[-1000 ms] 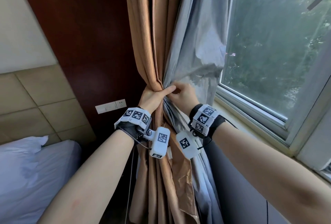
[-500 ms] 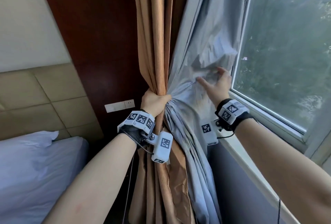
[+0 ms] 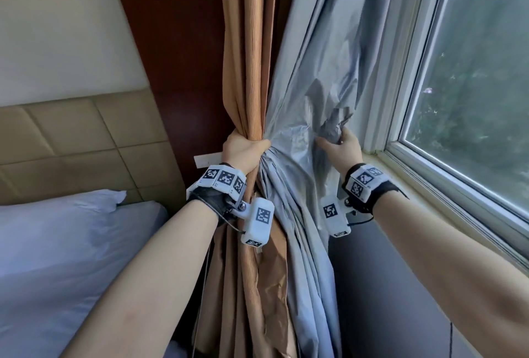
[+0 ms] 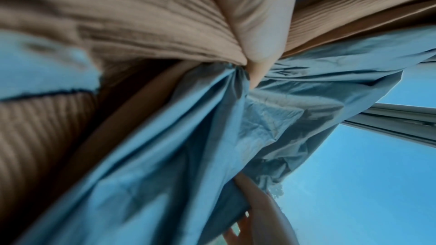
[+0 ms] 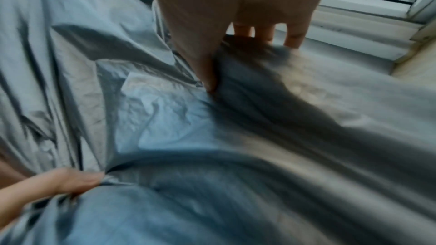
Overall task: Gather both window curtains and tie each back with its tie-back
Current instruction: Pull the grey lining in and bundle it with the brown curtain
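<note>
Tan ribbed curtain (image 3: 252,71) and its thin grey lining (image 3: 315,94), hanging beside the window (image 3: 469,100), are being bunched by the left hand (image 3: 243,151); right hand (image 3: 342,147) fingers are pinching a loose, slippery-looking fold. Soft, light cloth, best gripped at the gathered waist.

Both forearms are bare, with no sleeves. The left hand (image 3: 243,151) has a black wrist strap carrying a white block band printed with black-and-white square markers; a white camera housing hangs off it on a metal screw joint (one marker on its face), with a thin black cable. The right hand (image 3: 342,147) wears the same kit.
</note>
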